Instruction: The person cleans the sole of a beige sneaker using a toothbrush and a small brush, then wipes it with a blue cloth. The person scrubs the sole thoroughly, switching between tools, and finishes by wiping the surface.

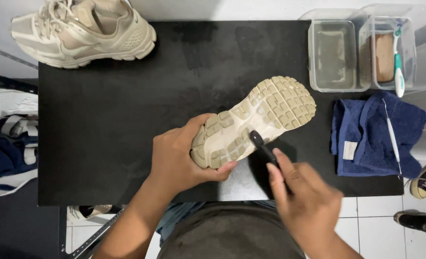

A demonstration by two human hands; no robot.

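over black desk [102, 120], left hand [177, 153] fingers [201, 120] wrap closed around the heel of a beige shoe [258, 117], sole up; right hand [304, 196] fingers closed on a dark brush [262, 146] touching the sole.

Black table [102, 144] bears 1 beige sneaker [83, 31], blue towel [366, 139], 2 clear tubs [335, 55].

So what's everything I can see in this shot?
Held shoe: one, beige, sole up, mid-mat.
Brush: one, black, head against the sole.
Second shoe: one, beige, mat's far-left corner.
Mat: one, black.
Tubs: two, clear, far right.
Toothbrush: one, green-white, across right tub.
Towel: one, blue, right of mat.
Pick: one, thin, white, on towel.
Other shoes: several, on floor, both sides.
Left hand: grips shoe's heel.
Right hand: holds brush.
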